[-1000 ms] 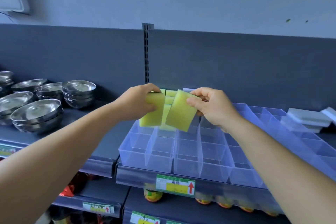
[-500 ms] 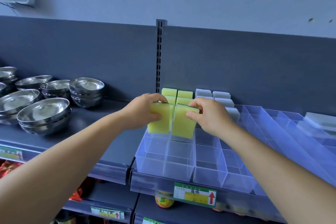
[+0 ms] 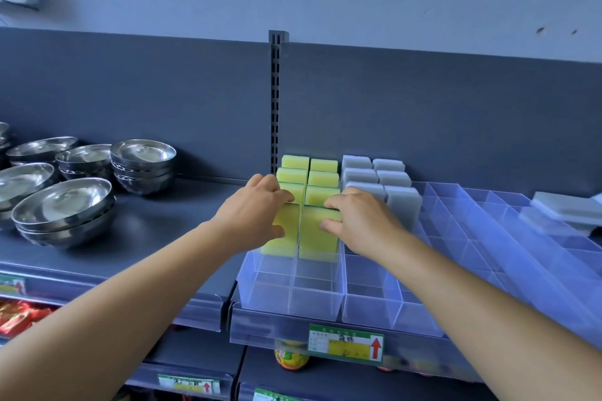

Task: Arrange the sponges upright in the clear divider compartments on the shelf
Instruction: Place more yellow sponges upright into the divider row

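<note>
My left hand (image 3: pixel 254 212) grips a yellow sponge (image 3: pixel 285 238) that stands upright in the left column of the clear divider tray (image 3: pixel 293 299). Beside it, my right hand (image 3: pixel 361 221) holds a second yellow sponge (image 3: pixel 317 234) upright in the neighbouring column. Behind them stand several yellow sponges (image 3: pixel 309 176) in two rows. Several grey sponges (image 3: pixel 374 176) stand upright in the columns to the right. The two front compartments of each column hold nothing.
Stacked steel bowls (image 3: pixel 65 205) fill the shelf to the left. More clear dividers (image 3: pixel 488 228) stretch to the right, with flat grey sponges (image 3: pixel 566 212) lying at the far right. A price label (image 3: pixel 345 342) hangs on the shelf edge; jars sit on the shelf below.
Both hands have lowered the two yellow sponges from mid-air into the compartments in front of the yellow rows. The sponges have turned from tilted to upright.
</note>
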The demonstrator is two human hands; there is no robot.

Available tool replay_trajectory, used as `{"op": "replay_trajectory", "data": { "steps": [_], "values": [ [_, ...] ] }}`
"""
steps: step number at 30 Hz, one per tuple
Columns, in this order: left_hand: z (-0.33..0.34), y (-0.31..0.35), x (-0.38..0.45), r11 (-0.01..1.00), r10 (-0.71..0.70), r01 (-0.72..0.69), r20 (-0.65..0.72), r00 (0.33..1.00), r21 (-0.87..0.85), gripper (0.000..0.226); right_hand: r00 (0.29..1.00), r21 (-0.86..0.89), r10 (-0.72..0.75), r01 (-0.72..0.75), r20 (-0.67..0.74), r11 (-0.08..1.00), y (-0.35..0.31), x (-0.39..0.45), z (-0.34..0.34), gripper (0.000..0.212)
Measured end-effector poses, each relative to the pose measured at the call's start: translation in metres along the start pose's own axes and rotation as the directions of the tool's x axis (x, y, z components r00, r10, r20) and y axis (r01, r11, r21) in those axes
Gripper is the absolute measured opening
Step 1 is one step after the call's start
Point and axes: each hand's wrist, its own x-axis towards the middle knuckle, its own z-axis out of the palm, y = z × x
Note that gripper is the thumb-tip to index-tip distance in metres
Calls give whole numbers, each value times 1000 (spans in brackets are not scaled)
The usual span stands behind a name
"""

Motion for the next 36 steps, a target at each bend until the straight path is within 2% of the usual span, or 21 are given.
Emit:
{"op": "replay_trajectory", "data": {
  "steps": [4, 8, 14, 23, 36],
  "values": [
    [-11, 11, -5, 1000, 21, -22, -28, 999, -6, 74, 999, 29, 29, -28, -39, 999, 2, -8, -6, 50],
    [-23, 37, -5, 995, 98, -99, -81, 992, -4, 70, 998, 11, 43, -42, -55, 999, 13, -25, -21, 53],
    [-26, 96, 7, 976, 216, -217, -73, 974, -8, 60, 990, -32, 138, -139, -30, 990, 54, -62, -44, 59],
    [-13, 209, 37, 939, 344, -344, -2, 939, 5, 56, 952, -61, 305, -305, -14, 950, 156, -131, -73, 63],
    [16, 409, 76, 859, 509, -504, 52, 859, -93, 61, 888, -80, 459, -458, -13, 885, 321, -237, -109, 67]
  ]
}}
